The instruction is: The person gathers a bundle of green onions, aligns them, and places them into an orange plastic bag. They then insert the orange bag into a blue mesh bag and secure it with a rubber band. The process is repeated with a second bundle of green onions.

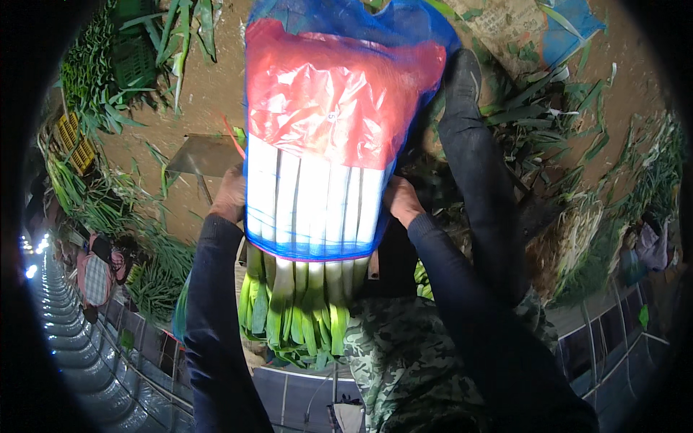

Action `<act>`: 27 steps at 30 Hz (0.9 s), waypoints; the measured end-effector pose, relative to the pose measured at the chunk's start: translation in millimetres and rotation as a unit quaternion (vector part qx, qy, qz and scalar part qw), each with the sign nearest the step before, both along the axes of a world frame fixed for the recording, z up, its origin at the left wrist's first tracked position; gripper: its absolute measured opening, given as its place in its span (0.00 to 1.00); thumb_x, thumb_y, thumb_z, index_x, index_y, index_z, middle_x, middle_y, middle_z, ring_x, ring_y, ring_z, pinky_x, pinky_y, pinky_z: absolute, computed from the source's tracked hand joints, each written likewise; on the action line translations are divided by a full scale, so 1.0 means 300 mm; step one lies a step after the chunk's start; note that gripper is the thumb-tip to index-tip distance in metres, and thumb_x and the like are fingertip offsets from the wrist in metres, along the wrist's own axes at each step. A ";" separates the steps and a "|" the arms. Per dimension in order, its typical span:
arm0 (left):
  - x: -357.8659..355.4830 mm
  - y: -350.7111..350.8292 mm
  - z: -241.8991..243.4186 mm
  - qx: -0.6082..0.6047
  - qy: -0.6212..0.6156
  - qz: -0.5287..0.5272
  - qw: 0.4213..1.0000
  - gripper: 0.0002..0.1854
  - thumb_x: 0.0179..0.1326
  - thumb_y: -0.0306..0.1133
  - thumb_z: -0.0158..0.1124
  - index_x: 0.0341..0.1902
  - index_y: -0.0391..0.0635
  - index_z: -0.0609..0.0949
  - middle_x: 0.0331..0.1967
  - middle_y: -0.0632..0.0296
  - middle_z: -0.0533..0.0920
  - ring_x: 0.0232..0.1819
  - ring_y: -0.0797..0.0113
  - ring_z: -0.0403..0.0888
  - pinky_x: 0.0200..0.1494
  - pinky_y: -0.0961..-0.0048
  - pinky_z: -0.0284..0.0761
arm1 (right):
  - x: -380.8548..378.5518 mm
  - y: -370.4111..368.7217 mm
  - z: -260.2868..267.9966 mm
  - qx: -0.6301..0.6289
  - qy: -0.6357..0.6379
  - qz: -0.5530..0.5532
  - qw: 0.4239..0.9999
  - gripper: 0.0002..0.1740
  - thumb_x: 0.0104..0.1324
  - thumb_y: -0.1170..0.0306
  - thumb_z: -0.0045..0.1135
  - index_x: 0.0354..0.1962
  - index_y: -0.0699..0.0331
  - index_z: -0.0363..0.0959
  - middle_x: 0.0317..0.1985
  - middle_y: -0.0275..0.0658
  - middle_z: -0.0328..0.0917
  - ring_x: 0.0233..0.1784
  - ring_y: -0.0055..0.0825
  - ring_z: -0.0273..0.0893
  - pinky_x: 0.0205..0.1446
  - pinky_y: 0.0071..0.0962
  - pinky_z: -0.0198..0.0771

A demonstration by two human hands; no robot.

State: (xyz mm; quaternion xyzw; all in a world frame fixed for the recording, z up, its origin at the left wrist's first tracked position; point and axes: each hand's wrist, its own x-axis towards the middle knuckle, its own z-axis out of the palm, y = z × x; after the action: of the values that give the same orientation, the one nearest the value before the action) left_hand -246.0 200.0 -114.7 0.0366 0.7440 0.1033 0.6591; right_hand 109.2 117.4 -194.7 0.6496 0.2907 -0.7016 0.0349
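Note:
A bundle of leeks or large green onions hangs before me, its white stalks (316, 205) brightly lit inside a blue mesh bag (422, 19). Red plastic film (335, 108) covers the root end within the mesh. Below the bag's pink-edged mouth, the cut green tops (298, 314) stick out towards my lap. My left hand (231, 192) grips the bag's left side, its fingers partly hidden behind the edge. On the opposite side my right hand (403, 201) grips the mesh, fingertips out of sight behind the bundle.
A metal plate on a stand (203, 156) is beyond my left hand. Green-onion leaves (541, 108) litter the dirt floor. A green crate (132, 54) and yellow crate (76, 142) stand upper left. My dark boot (464, 76) extends at right. Another person (97, 270) is at far left.

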 end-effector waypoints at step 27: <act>-0.074 -0.067 0.136 -0.085 -0.009 0.231 0.969 0.16 0.63 0.29 0.60 0.51 0.34 0.81 0.44 0.55 0.86 0.40 0.61 0.85 0.46 0.66 0.81 | 0.020 0.131 0.347 -0.335 0.185 -0.625 0.680 0.15 0.74 0.64 0.56 0.53 0.61 0.74 0.45 0.34 0.83 0.49 0.30 0.80 0.64 0.41 0.72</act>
State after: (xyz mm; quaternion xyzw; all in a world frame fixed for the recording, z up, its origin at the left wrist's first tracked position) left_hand -268.1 179.8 -73.8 -0.1934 0.7326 0.1892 0.6246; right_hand 115.1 156.6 -90.5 0.4819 -0.4367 -0.7169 -0.2511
